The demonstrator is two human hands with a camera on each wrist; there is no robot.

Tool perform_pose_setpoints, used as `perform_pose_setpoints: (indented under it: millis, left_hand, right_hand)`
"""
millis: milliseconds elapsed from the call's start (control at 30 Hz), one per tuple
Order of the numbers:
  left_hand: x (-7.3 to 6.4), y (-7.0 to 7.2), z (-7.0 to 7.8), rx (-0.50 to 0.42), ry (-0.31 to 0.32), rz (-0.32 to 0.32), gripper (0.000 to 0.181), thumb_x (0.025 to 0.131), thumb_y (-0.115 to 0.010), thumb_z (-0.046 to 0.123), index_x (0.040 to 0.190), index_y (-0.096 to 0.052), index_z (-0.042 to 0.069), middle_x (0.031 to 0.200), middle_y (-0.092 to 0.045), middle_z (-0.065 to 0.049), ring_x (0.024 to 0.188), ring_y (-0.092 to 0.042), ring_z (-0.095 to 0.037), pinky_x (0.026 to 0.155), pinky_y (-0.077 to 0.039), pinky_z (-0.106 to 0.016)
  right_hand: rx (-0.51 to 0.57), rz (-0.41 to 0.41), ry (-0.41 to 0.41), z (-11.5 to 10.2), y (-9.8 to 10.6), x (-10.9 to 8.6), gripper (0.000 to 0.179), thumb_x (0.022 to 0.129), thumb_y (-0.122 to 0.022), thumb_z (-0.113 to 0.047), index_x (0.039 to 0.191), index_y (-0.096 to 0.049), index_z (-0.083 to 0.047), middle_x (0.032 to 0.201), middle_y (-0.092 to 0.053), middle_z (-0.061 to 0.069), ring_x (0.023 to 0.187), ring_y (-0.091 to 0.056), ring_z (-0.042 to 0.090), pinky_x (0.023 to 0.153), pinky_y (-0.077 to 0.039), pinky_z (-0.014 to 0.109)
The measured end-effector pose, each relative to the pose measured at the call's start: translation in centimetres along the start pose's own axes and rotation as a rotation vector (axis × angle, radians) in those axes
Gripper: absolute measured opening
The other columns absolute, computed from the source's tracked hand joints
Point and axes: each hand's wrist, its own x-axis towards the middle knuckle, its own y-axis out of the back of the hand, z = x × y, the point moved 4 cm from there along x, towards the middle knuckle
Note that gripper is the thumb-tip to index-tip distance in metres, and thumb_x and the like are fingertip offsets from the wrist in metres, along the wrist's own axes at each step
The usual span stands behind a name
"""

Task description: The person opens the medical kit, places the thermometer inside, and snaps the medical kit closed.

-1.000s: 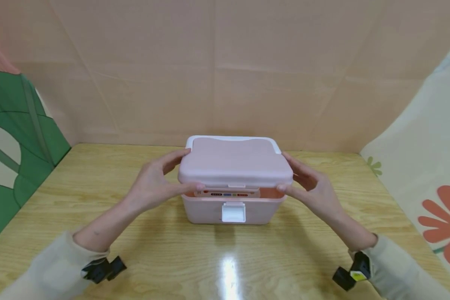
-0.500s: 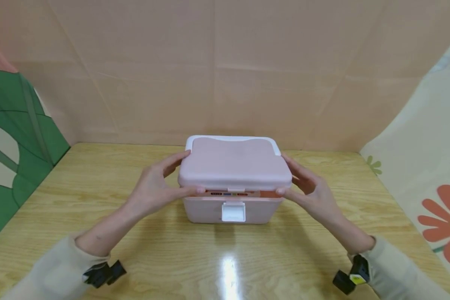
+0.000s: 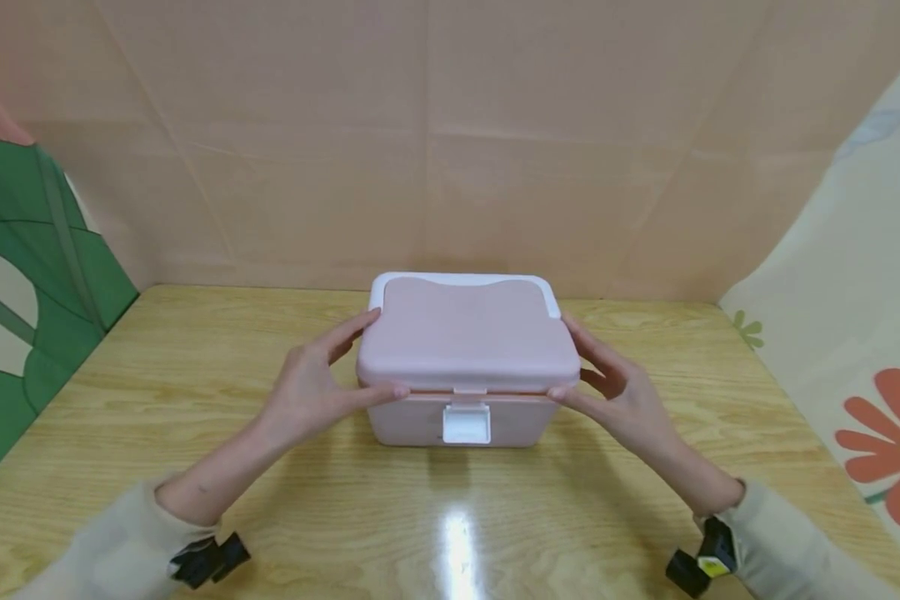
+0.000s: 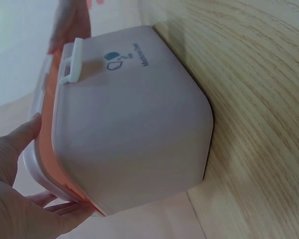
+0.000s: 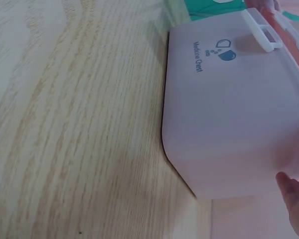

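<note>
A pink medicine chest stands on the wooden table, its pink lid lowered nearly onto the body. A thin gap along the front shows the orange inner rim, seen best in the left wrist view. My left hand grips the lid's left end, thumb along the front edge and fingers at the side. At the other end my right hand holds the lid the same way. The white front latch hangs unfastened below the lid's edge. What lies inside the chest is hidden.
The wooden table extends around the chest. Behind it hangs a plain beige cloth. Printed cloths with green leaves and a red flower border the left and right sides.
Both hands have brought the lid's front edge down. The wide front gap, where a printed pack showed inside, has narrowed to a thin line and the pack is now hidden.
</note>
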Motion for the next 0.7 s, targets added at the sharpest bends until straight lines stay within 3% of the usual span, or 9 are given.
perform_pose_setpoints:
  millis: [300, 700]
  left_hand:
    - [-0.20, -0.14, -0.12, 0.048, -0.056, 0.039, 0.090, 0.067, -0.087, 0.035, 0.144, -0.044, 0.020, 0.149, -0.041, -0.008, 0.135, -0.041, -0.030, 0.107, -0.038, -0.050]
    - [-0.30, -0.32, -0.23, 0.074, -0.058, 0.039, 0.091, 0.066, -0.088, 0.034, 0.144, -0.044, 0.019, 0.150, -0.040, -0.008, 0.136, -0.040, -0.031, 0.107, -0.038, -0.050]
  right_hand:
    - [-0.033, -0.010, -0.002, 0.34, -0.23, -0.32, 0.080, 0.080, -0.070, 0.008, 0.149, -0.035, -0.013, 0.152, -0.039, 0.002, 0.129, -0.045, 0.002, 0.094, -0.046, 0.014]
    - [-0.062, -0.008, 0.002, 0.47, -0.23, -0.47, 0.082, 0.079, -0.071, 0.008, 0.149, -0.035, -0.015, 0.150, -0.042, 0.002, 0.122, -0.050, 0.004, 0.093, -0.046, 0.015]
